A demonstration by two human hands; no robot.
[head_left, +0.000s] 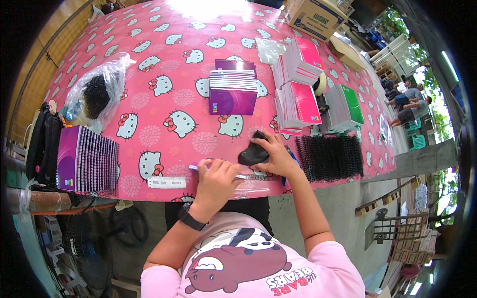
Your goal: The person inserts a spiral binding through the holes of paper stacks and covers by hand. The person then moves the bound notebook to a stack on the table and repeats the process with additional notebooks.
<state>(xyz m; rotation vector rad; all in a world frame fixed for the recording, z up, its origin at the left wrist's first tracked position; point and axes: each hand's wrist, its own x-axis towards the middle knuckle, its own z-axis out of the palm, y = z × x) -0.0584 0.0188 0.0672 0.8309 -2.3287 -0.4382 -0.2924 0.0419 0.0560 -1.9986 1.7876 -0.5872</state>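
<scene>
At the near edge of the pink patterned tablecloth [203,144], the left hand [216,178] grips a slim purple-and-white item [193,168] between its fingers, while a thin dark wire coil [261,177] lies just to the right. The right hand [273,155] rests its fingers on a smooth, rounded black object [252,155], though whether they grasp it I cannot tell. Purple-covered spiral notebooks [89,159] stand at left, with a bundle of black plastic-looking coils [330,158] at right.

My left hand [217,178] holds a narrow purple item [193,168] over the pink tablecloth [189,153]; my right hand [274,155] grips a dark piece [251,154]. Black coils [329,158] lie to my right, pink notebooks [304,102] beyond.
</scene>
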